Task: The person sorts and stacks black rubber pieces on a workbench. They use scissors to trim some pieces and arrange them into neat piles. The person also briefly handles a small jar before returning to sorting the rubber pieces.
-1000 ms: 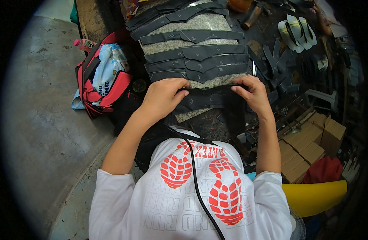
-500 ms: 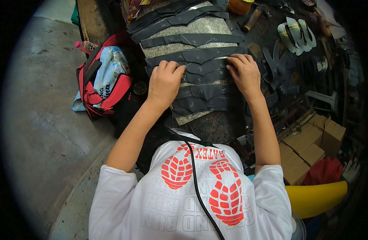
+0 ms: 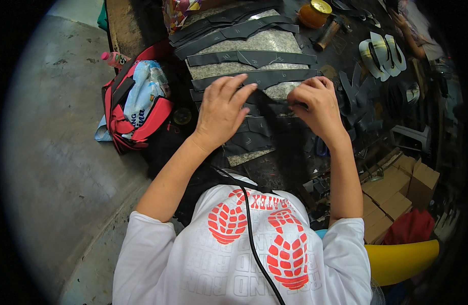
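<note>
Several dark grey shaped strips (image 3: 251,59) with light pen marks lie in rows across a speckled stone slab (image 3: 239,43). My right hand (image 3: 319,109) is closed in a pinch on one dark strip (image 3: 284,140), lifted off the rows and smeared by motion as it hangs toward me. My left hand (image 3: 218,111) is over the left part of the rows, fingers apart, with nothing held. Its fingertips are close to the upper end of the lifted strip; whether they touch it I cannot tell. Below my hands, more strips (image 3: 246,142) lie near the slab's front edge.
An orange jar (image 3: 313,15) and a hammer (image 3: 327,35) stand at the back right, near curved pale pieces (image 3: 382,56). A red bag (image 3: 152,114) is on the left. Cardboard boxes (image 3: 391,188) are at the right. A co-worker's arm (image 3: 409,35) shows at the far right.
My right hand has picked up one strip from the rows and swung it toward me. My left hand has let go, its fingers now spread. More of the slab shows between the rows.
</note>
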Motion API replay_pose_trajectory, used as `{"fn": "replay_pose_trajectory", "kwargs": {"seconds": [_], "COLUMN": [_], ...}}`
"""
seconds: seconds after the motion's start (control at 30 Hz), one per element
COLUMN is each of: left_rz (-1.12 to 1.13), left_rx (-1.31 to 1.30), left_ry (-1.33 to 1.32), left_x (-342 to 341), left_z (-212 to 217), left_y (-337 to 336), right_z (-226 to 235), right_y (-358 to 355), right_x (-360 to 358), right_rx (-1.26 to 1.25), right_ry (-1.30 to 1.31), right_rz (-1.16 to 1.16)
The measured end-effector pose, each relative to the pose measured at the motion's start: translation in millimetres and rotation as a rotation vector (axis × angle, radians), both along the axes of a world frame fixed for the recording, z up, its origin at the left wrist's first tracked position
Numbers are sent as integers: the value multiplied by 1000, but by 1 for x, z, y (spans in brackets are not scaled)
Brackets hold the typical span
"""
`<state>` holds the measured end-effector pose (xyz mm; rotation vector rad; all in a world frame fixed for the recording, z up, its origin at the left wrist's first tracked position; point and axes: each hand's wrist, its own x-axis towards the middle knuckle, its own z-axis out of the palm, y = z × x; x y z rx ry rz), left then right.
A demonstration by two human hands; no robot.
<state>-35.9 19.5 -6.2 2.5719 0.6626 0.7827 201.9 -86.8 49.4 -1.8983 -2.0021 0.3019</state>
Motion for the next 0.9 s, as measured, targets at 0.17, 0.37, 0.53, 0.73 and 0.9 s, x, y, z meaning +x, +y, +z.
{"fn": "replay_pose_trajectory", "kwargs": {"seconds": [0.17, 0.37, 0.53, 0.73, 0.9], "left_rz": [-85, 48, 197, 325, 297], "left_rx": [-133, -375, -230, -129, 175], "left_ry": [49, 9, 227, 311, 219], "left_x": [-4, -10, 11, 23, 12], "left_z": [-1, 2, 0, -16, -20], "left_y": [9, 55, 99, 111, 104], "right_z": [30, -3, -47, -82, -76], "right_y": [-2, 25, 69, 85, 78], "right_x": [2, 45, 61, 56, 48], "right_rx": [-25, -102, 50, 77, 427], "right_ry": [229, 506, 154, -233, -305], "right_rz": [59, -352, -401, -388, -352]}}
